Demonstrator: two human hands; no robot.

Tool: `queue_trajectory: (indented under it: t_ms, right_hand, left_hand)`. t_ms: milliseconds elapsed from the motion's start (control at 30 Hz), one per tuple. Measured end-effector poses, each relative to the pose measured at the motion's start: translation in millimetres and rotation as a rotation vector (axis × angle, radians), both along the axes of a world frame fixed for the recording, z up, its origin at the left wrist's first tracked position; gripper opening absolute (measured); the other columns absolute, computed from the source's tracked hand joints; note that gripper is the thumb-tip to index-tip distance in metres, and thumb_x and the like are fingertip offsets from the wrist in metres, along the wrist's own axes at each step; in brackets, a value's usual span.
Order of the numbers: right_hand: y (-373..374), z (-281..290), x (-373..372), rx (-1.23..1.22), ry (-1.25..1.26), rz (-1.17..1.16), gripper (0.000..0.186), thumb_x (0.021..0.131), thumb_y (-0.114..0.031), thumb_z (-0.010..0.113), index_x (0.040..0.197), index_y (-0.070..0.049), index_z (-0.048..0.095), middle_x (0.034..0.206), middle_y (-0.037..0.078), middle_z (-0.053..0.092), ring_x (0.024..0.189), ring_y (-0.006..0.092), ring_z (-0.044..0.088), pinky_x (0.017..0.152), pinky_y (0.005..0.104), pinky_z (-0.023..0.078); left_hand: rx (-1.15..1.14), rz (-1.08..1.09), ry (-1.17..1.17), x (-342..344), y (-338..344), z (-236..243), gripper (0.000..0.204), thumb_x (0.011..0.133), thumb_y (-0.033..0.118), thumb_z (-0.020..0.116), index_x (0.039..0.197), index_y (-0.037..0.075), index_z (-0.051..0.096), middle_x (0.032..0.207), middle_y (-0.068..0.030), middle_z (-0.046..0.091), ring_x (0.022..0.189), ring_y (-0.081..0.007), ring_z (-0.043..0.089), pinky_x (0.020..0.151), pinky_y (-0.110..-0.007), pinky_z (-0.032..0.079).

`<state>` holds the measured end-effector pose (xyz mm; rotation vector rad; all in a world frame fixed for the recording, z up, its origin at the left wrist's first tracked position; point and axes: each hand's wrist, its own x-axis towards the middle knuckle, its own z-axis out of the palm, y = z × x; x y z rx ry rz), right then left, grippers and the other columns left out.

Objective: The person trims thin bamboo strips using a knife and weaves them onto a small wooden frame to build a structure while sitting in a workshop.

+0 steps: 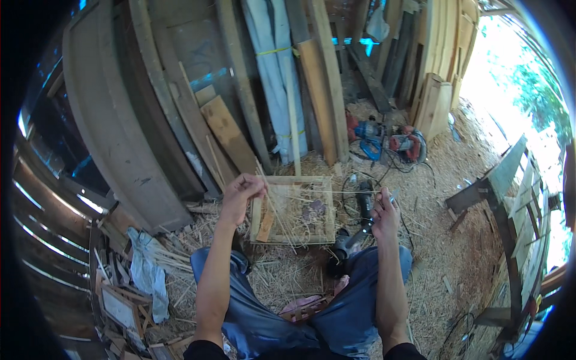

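My left hand is raised with its fingers pinched on one end of a thin bamboo strip that runs level across to my right hand. My right hand grips a small knife against the strip's other end. Below the strip a shallow wooden frame tray lies on the ground, full of thin slivers and shavings. My knees in blue trousers spread to either side, near the bottom of the view.
An angle grinder with a black cable lies right of the tray, and red and blue power tools farther back. Planks lean on the wall behind. A wooden bench stands at right. Framed pieces and cloth pile at left. Shavings cover the ground.
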<state>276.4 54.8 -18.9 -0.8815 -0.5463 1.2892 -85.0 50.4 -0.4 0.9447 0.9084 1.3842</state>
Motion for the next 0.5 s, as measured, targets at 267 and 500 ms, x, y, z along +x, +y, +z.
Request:
queue_trajectory:
  t_ms: [267, 500]
  right_hand:
    - [-20, -16, -61, 0.024, -0.422, 0.253, 0.013, 0.092, -0.018, 0.062, 0.09, -0.005, 0.061, 0.074, -0.001, 0.059, 0.05, 0.0014, 0.038, 0.042, 0.0185, 0.028]
    - [-24, -18, -89, 0.199, -0.682, 0.312, 0.026, 0.1, -0.023, 0.046, 0.107, -0.002, 0.06, 0.076, -0.003, 0.054, 0.059, 0.0015, 0.041, 0.054, 0.0204, 0.033]
  left_hand:
    - [0.157, -0.264, 0.83, 66, -26, -21, 0.017, 0.084, 0.014, 0.072, 0.085, 0.0, 0.063, 0.079, -0.0052, 0.065, 0.072, -0.0085, 0.059, 0.067, -0.025, 0.049]
    - [0.033, -0.249, 0.594, 103, -33, -18, 0.014, 0.092, 0.014, 0.061, 0.095, 0.0, 0.061, 0.073, -0.0008, 0.059, 0.059, -0.0064, 0.053, 0.056, -0.025, 0.043]
